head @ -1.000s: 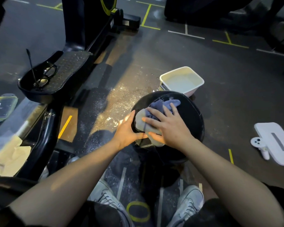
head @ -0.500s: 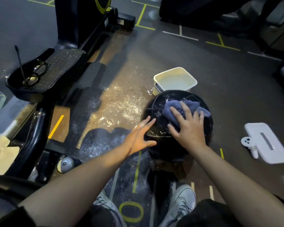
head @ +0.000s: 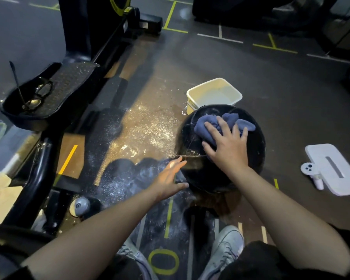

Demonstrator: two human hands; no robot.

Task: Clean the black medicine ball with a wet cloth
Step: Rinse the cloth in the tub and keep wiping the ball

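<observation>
A large black medicine ball rests on the wet gym floor in front of my feet. On its top lies a crumpled blue-grey cloth, pressed down by my right hand with fingers spread over it. My left hand is flat and open against the ball's lower left side, fingers apart, holding nothing. The near underside of the ball is hidden by my arms.
A white tub stands just behind the ball. A white flat device lies at the right. A black exercise machine with a pedal holding glasses fills the left. Water glistens on the floor. My shoes sit below.
The ball has shifted to the right and my right hand has slid the cloth from its left side to the top. My left hand slipped lower on the ball's left flank.
</observation>
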